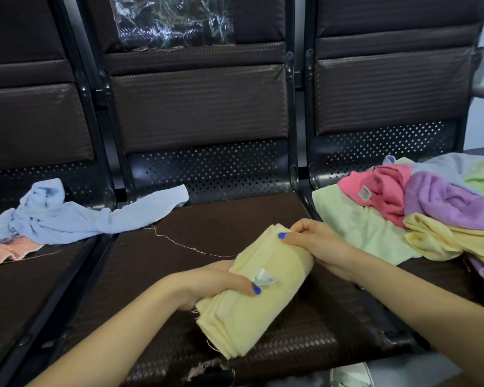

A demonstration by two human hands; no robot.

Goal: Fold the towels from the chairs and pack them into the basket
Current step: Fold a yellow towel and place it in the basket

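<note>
Both hands clamp the folded yellow towel (pixel 256 291) over the middle seat's (pixel 162 269) front half: left hand (pixel 215 283) mid-bundle, right hand (pixel 310 241) at far end. Long axis runs near-left to far-right; basket not in view

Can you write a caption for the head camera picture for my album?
Both hands, left hand and right hand, grip a folded yellow towel.

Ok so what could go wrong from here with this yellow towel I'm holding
The folded yellow towel is held only at its ends by the left hand and right hand, so its layers may slip apart. Its loose thread could snag on the chair seat. No basket is in view, so carrying it may undo the fold.
</note>
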